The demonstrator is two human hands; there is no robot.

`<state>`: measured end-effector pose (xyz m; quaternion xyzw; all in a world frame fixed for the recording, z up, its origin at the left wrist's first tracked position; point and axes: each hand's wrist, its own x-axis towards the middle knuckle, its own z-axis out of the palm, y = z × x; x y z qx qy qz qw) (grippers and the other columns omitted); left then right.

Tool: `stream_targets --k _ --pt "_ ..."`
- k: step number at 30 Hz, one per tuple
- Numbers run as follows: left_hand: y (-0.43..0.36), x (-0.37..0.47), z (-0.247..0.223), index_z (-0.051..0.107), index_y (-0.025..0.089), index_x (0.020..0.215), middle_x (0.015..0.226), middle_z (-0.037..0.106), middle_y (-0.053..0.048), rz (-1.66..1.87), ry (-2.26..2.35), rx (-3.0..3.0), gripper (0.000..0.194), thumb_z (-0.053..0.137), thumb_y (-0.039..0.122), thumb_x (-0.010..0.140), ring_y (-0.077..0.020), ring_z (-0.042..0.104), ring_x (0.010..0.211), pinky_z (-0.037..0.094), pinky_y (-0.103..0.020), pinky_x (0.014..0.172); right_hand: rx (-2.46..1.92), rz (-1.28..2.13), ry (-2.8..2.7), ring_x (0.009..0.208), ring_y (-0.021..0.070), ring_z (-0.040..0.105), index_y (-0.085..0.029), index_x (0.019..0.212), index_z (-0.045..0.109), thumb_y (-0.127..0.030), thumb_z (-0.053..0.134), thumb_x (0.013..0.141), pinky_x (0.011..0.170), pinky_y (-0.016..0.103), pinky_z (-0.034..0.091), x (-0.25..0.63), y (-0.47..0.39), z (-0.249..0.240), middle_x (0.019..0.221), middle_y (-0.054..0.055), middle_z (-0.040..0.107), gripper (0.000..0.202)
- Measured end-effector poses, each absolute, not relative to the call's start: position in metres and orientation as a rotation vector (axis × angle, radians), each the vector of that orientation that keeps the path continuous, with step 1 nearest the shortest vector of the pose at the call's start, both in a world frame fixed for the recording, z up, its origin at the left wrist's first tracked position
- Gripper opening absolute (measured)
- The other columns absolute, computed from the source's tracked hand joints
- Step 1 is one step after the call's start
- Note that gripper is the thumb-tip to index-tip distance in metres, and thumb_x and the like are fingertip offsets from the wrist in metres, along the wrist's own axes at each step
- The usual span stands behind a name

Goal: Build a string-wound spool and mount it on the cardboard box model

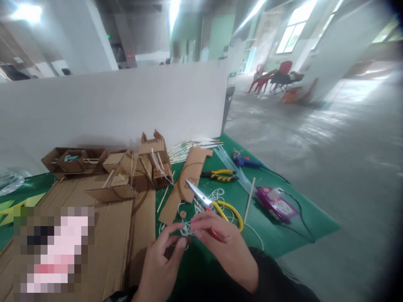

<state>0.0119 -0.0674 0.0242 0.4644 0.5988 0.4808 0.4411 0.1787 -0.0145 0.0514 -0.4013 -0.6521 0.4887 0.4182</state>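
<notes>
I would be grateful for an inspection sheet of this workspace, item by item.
Surface: green tabletop, partly under cardboard sheet.
Job's things: tangled white string, cardboard boxes.
Clutter: scissors, pliers, clear sticks, purple device.
Grippers: left hand and right hand at the string; grip unclear.
Cables: one from blue glue gun; another beside the purple device.
Surroundings: white partition behind; red chairs beyond.

White partition (126, 105), distant red chairs (285, 66)

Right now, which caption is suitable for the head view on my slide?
Left hand and right hand at tangled white string, near scissors, over a green tabletop.
</notes>
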Motion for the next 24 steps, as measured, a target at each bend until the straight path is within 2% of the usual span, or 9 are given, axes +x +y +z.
stream_targets --k 4,9,13,16,18,21,22,24 --pt "-0.067 0.017 0.027 0.066 0.019 0.107 0.093 0.079 -0.009 1.182 1.448 1.206 0.038 0.059 0.051 0.087 -0.0238 0.075 0.085 0.055 -0.029 0.073 -0.934 1.411 -1.52 0.103 0.0218 0.064 -0.025 0.089 0.079 -0.033 0.069 0.086 0.095 0.036 0.051 0.173 -0.019 0.048 0.108 0.008 0.067 0.014" --pt "-0.067 0.02 0.034 0.066 0.019 0.097 0.084 0.078 -0.007 1.201 1.44 1.179 0.036 0.058 0.053 0.088 -0.0219 0.073 0.076 0.055 -0.027 0.067 -0.884 1.577 -1.406 0.1 0.0227 0.065 -0.024 0.087 0.08 -0.047 0.071 0.084 0.084 0.035 0.056 0.17 -0.018 0.044 0.109 0.009 0.064 0.025" --pt "-0.065 0.023 0.039 0.065 0.019 0.087 0.074 0.073 -0.004 1.181 1.425 1.141 0.036 0.059 0.055 0.086 -0.0197 0.069 0.068 0.054 -0.026 0.065 -0.844 1.609 -1.363 0.09 0.0194 0.065 -0.023 0.087 0.079 -0.046 0.071 0.083 0.076 0.032 0.056 0.169 -0.02 0.041 0.108 0.008 0.064 0.025" --pt "-0.065 0.024 0.041 0.063 0.019 0.084 0.07 0.069 -0.002 1.186 1.433 1.147 0.037 0.058 0.056 0.087 -0.0178 0.066 0.067 0.052 -0.024 0.064 -0.848 1.608 -1.42 0.079 0.0158 0.064 -0.022 0.109 0.072 -0.04 0.064 0.089 0.07 0.03 0.056 0.169 -0.022 0.041 0.109 0.008 0.066 0.028" --pt "-0.066 0.024 0.04 0.062 0.02 0.083 0.068 0.066 -0.001 1.199 1.454 1.167 0.038 0.056 0.057 0.088 -0.0168 0.064 0.066 0.05 -0.024 0.062 -0.889 1.569 -1.535 0.074 0.0153 0.063 -0.02 0.117 0.066 -0.033 0.059 0.091 0.071 0.03 0.055 0.171 -0.023 0.043 0.097 0.006 0.069 0.03" --pt "-0.068 0.023 0.039 0.059 0.021 0.085 0.06 0.063 0.001 1.187 1.462 1.164 0.041 0.053 0.061 0.089 -0.0154 0.06 0.058 0.047 -0.023 0.059 -1.001 1.438 -1.758 0.074 0.017 0.063 -0.018 0.092 0.07 -0.024 0.058 0.089 0.073 0.031 0.052 0.176 -0.02 0.044 0.08 0.004 0.068 0.014" --pt "-0.069 0.021 0.039 0.058 0.021 0.085 0.056 0.062 0.002 1.176 1.465 1.153 0.042 0.052 0.062 0.089 -0.0147 0.059 0.055 0.046 -0.023 0.058 -1.046 1.383 -1.837 0.075 0.0179 0.062 -0.018 0.083 0.07 -0.023 0.057 0.088 0.073 0.031 0.052 0.177 -0.018 0.042 0.079 0.004 0.068 0.014" --pt "-0.071 0.014 0.041 0.057 0.021 0.086 0.05 0.06 0.004 1.157 1.475 1.114 0.043 0.051 0.064 0.089 -0.0136 0.055 0.05 0.045 -0.023 0.057 -1.129 1.247 -1.968 0.077 0.0202 0.062 -0.018 0.078 0.069 -0.021 0.055 0.089 0.074 0.034 0.05 0.179 -0.013 0.036 0.08 0.005 0.069 0.017"
